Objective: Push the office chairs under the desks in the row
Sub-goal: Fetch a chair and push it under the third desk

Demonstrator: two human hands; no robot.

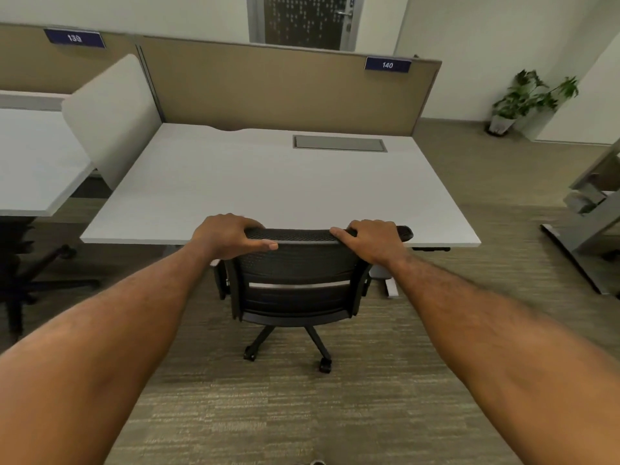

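The chair [295,280], black with a mesh back, is standing at the middle of the desk's [268,182] near edge. Its back is facing the person, and the top rail is lying right along that edge in the view. The seat is hiding behind the back; the star base and casters are showing on the carpet [302,414] on the near side.

The desk is pale grey, and a tan partition [268,92] is running along its far edge. A second desk [33,156] is sitting to the left, with a white screen [110,119] standing between the two at the first desk's far left corner. Under the second desk's near edge, the black base of another chair [20,263] is showing, blurred. A potted plant [533,95] is standing on the floor by the far right wall. A grey hatch [339,143] is lying flush in the desk near its far edge, right of centre.

The left hand [228,234] is gripping the left end of the top rail, fingers curling over the far side and thumb lying along the near side. The right hand [372,241] is gripping the right end the same way.

A blue label [387,65] at the partition's top right corner is reading "140". Another label [74,38], above the second desk, is reading "139".
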